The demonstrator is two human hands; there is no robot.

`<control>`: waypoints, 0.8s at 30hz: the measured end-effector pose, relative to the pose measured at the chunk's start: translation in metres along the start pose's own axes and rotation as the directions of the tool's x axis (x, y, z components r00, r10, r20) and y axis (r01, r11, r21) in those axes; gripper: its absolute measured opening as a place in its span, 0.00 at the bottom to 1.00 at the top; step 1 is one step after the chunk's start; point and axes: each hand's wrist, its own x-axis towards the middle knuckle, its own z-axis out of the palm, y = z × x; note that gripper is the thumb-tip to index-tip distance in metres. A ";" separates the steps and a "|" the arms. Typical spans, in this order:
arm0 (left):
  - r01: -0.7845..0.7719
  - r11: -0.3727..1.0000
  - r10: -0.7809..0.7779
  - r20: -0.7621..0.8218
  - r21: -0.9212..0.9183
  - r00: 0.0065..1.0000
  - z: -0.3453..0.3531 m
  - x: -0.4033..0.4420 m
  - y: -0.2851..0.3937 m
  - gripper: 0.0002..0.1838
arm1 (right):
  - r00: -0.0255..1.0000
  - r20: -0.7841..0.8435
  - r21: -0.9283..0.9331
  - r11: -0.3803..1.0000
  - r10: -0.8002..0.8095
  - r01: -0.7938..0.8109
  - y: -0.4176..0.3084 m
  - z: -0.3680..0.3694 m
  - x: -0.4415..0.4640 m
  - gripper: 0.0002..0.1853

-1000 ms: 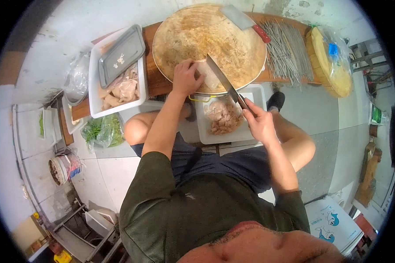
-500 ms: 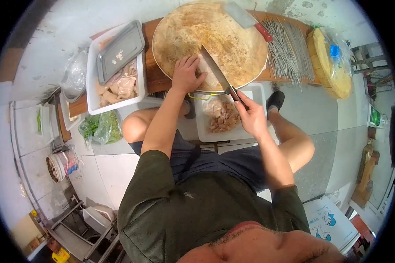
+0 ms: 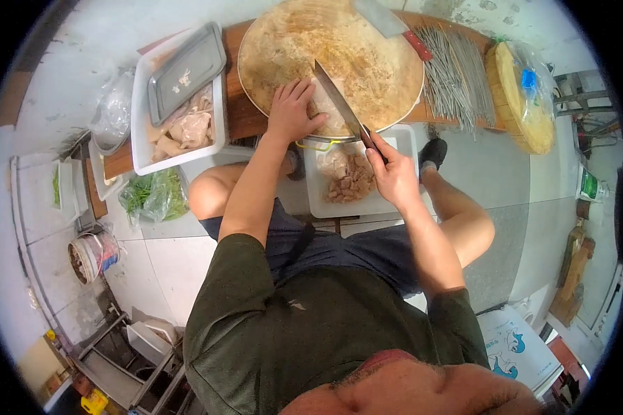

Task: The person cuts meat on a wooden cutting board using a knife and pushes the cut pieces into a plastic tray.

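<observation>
My right hand [image 3: 392, 173] is closed round the dark handle of a long knife [image 3: 340, 102]. Its blade points away from me and to the left, over a flat pale piece of raw meat [image 3: 323, 104] at the near part of a large round chopping board [image 3: 284, 41]. Whether the edge touches the meat I cannot tell. Left of the meat, my left hand [image 3: 292, 111] lies flat with fingers apart, its thumb side against the piece. Below the board's near rim, a white tub [image 3: 387, 206] contains chopped meat [image 3: 353, 181].
A cleaver [image 3: 384, 19] lies on the board's far right edge. Beside it are many thin grey skewers [image 3: 457, 76]. To the left, a white bin [image 3: 142, 128] contains raw meat and a grey tray [image 3: 187, 72]. Bagged greens [image 3: 156, 194] rest on the floor.
My left hand's fingers have spread a little and shifted slightly left. The knife has stayed almost in place, with its tip a little further left. The camera view has moved slightly.
</observation>
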 end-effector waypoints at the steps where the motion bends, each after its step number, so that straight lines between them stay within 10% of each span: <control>1: -0.001 1.000 0.001 -0.002 0.012 1.000 0.000 0.001 0.000 0.42 | 1.000 0.003 -0.018 1.000 0.001 -0.001 -0.006 -0.002 0.000 0.20; 24: 0.007 1.000 -0.008 0.077 0.019 0.997 -0.005 0.010 0.014 0.45 | 0.981 -0.048 -0.299 0.940 -0.185 0.163 -0.009 0.028 0.017 0.18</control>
